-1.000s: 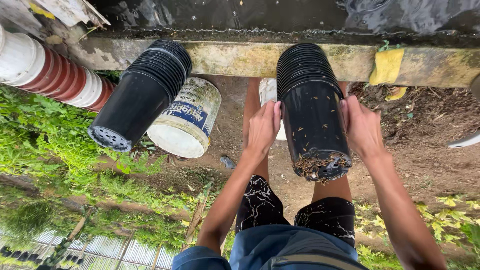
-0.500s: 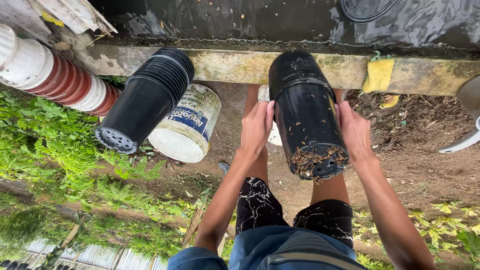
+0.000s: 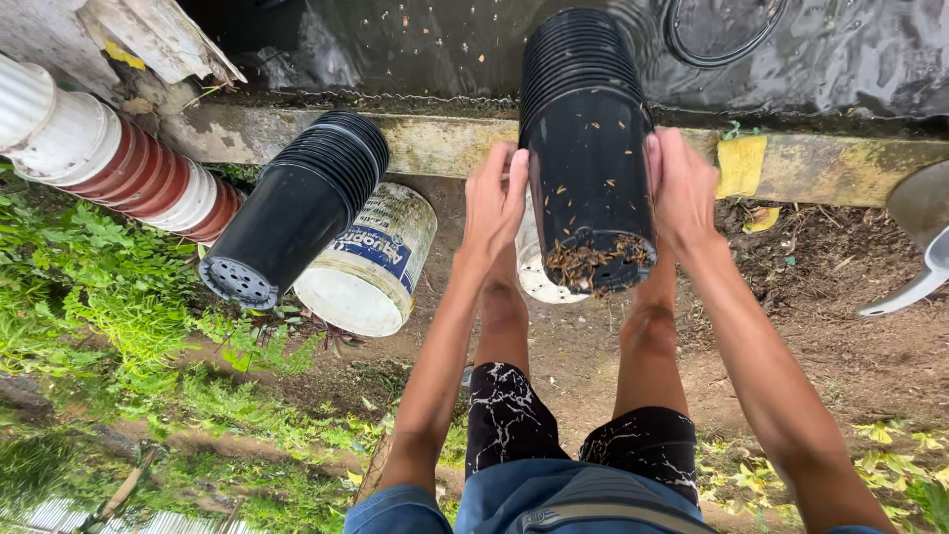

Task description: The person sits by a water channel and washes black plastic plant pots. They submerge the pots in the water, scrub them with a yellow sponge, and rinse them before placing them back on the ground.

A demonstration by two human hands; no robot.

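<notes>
Head view: a stack of black plastic pots (image 3: 589, 148) is held between the left hand (image 3: 496, 198) and right hand (image 3: 680, 188), palms pressed flat to its sides, above a water trough (image 3: 445, 49). Light, thin-walled and flexible, it seems best gripped mid-stack. A second stack (image 3: 297, 208) lies left.
</notes>
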